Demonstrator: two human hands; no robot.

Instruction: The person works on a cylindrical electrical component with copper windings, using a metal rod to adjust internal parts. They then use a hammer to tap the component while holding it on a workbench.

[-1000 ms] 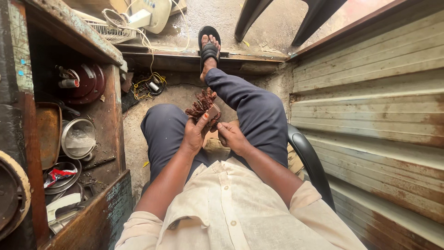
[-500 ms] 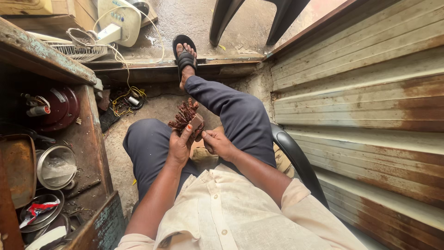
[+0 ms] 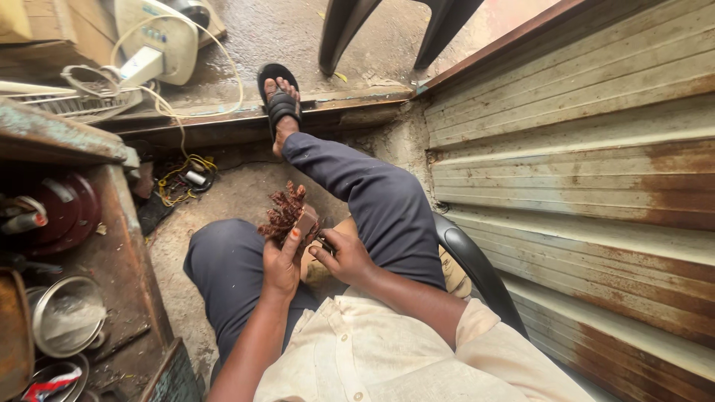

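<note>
Along the left edge stands a worn wooden workbench with a round metal bowl on its lower shelf and dark red round metal covers stacked above it. Behind the bench, a cream-coloured appliance housing lies on the concrete floor with its pale cord trailing toward a tangle of yellow wires.

Toward the middle, over the person's lap, the left hand is wrapped around a reddish-brown bundle of copper winding wire on a small block; its fingers are closed on the lower part, and the frayed wire ends fan out upward above the thumb. This bundle looks stiff and springy rather than soft, fairly light, with sharp loose strands that would prick or bend if squeezed, so the solid block at its base seems the safer place to grip. Just beside it, the right hand has its fingers curled together near the block; a thin dark tool seems pinched there, though I cannot tell for sure.

Further right, one leg in dark blue trousers stretches to a black sandal on the step. A black plastic chair arm curves beside a rusty corrugated metal shutter.
</note>
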